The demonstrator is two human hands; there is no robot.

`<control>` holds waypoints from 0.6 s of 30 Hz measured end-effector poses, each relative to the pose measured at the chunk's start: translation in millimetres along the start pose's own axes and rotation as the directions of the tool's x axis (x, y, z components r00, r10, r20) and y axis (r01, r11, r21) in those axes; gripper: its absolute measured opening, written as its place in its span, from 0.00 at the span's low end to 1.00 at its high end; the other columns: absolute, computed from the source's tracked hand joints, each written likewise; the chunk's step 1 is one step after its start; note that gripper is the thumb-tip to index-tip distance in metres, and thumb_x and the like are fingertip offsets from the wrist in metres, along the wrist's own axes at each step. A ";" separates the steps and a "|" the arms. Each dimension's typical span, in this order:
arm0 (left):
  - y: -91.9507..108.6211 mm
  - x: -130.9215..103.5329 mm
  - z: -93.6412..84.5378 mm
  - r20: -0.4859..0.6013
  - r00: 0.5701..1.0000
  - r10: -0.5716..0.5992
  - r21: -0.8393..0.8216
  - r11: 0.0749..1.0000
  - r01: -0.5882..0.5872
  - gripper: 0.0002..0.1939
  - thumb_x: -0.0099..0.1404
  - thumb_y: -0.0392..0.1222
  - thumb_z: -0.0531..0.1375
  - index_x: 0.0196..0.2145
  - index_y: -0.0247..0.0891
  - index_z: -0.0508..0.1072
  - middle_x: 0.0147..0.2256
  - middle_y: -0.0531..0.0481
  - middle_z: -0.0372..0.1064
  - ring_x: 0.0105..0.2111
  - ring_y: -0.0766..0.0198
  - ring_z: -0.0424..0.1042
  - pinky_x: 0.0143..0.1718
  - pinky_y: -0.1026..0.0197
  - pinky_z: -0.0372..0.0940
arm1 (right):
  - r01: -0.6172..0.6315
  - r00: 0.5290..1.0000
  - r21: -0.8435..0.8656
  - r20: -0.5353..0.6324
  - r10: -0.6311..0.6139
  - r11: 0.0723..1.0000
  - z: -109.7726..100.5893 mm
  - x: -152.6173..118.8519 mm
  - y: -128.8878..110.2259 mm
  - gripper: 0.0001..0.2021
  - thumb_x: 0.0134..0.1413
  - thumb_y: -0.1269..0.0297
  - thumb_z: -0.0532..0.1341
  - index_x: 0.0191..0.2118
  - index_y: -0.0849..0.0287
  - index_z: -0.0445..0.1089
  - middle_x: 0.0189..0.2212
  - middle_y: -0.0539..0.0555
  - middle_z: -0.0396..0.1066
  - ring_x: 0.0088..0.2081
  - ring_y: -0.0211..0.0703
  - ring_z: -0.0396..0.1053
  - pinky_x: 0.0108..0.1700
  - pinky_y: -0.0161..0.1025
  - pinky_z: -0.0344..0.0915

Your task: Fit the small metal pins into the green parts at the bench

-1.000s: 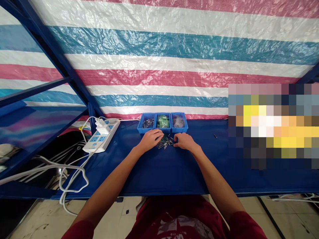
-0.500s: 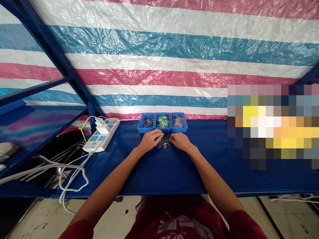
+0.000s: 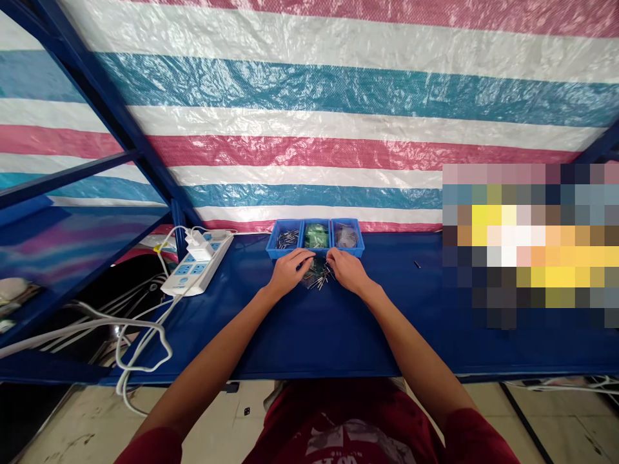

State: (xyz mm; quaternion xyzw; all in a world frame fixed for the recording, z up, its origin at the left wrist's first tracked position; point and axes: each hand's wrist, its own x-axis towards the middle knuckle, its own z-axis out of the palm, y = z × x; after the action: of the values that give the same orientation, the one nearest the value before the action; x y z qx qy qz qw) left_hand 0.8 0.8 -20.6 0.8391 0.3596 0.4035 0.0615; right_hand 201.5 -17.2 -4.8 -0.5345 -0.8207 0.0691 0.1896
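Observation:
My left hand reaches over the table from the left, fingers curled and thumb close to the fingertips. Opposite it, my right hand is closed in a pinch. Whatever the fingertips hold is too small to make out. Between and just below both hands lies a loose pile of small metal pins, some silvery and some dark, by a clear plastic bag. Right behind the hands stand three joined blue bins. Similar pins fill the left bin, green-tinted bags the middle bin, and clear bags the right bin.
A white power strip with a plugged-in adapter sits on the left of the blue table. White cables loop over the left edge. One small dark pin lies off to the right. A striped sheet hangs behind.
My right hand has shifted slightly up and left, toward the bins. My left hand has moved a little, its fingertips now nearer the middle bin's front. The pile stays put.

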 end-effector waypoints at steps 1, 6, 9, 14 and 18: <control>0.7 0.1 -0.4 -0.003 1.000 -0.024 -0.010 1.000 0.024 0.15 0.70 0.44 0.51 0.45 0.38 0.73 0.40 0.45 0.73 0.37 0.62 0.73 0.39 0.61 0.68 | -0.008 1.000 0.035 0.001 0.008 0.999 0.8 0.4 -0.2 0.09 0.66 0.68 0.47 0.45 0.58 0.63 0.34 0.54 0.73 0.35 0.43 0.69 0.33 0.34 0.56; 5.6 1.1 -2.3 -0.027 0.992 -0.123 -0.093 0.988 0.120 0.16 0.69 0.47 0.52 0.49 0.38 0.72 0.37 0.45 0.74 0.33 0.63 0.72 0.33 0.63 0.67 | 0.012 0.993 0.241 -0.114 0.016 0.970 7.0 2.8 -1.4 0.08 0.64 0.65 0.50 0.42 0.57 0.65 0.29 0.51 0.72 0.32 0.42 0.69 0.33 0.34 0.58; 8.0 1.8 -2.0 -0.024 0.985 -0.170 -0.177 0.970 0.164 0.16 0.68 0.48 0.54 0.46 0.38 0.74 0.38 0.46 0.75 0.35 0.61 0.73 0.34 0.62 0.68 | 0.047 0.980 0.467 -0.191 0.048 0.883 10.3 3.2 -4.1 0.07 0.61 0.62 0.54 0.36 0.57 0.68 0.27 0.50 0.71 0.28 0.40 0.69 0.33 0.34 0.62; 9.5 3.0 -1.7 0.000 0.978 -0.209 -0.246 0.948 0.202 0.14 0.66 0.49 0.57 0.35 0.38 0.77 0.35 0.47 0.76 0.34 0.60 0.74 0.36 0.60 0.68 | 0.041 0.968 0.757 -0.192 0.161 0.653 14.5 3.6 -6.9 0.07 0.54 0.59 0.60 0.31 0.57 0.69 0.23 0.49 0.71 0.22 0.38 0.68 0.27 0.34 0.65; 9.9 3.7 -3.3 -0.003 0.979 -0.205 -0.267 0.943 0.197 0.12 0.63 0.49 0.60 0.34 0.37 0.76 0.32 0.48 0.76 0.31 0.61 0.73 0.33 0.61 0.67 | 0.068 0.967 0.783 -0.204 0.152 0.619 16.8 4.0 -6.8 0.07 0.51 0.60 0.62 0.29 0.58 0.70 0.22 0.49 0.71 0.23 0.38 0.68 0.28 0.34 0.66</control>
State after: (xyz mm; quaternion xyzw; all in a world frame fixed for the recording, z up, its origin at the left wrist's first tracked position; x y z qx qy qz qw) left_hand 5.5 -4.6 -12.1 0.7759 0.3870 0.4525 0.2085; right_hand 187.8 -14.9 -17.0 -0.4217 -0.6643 0.3563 0.5039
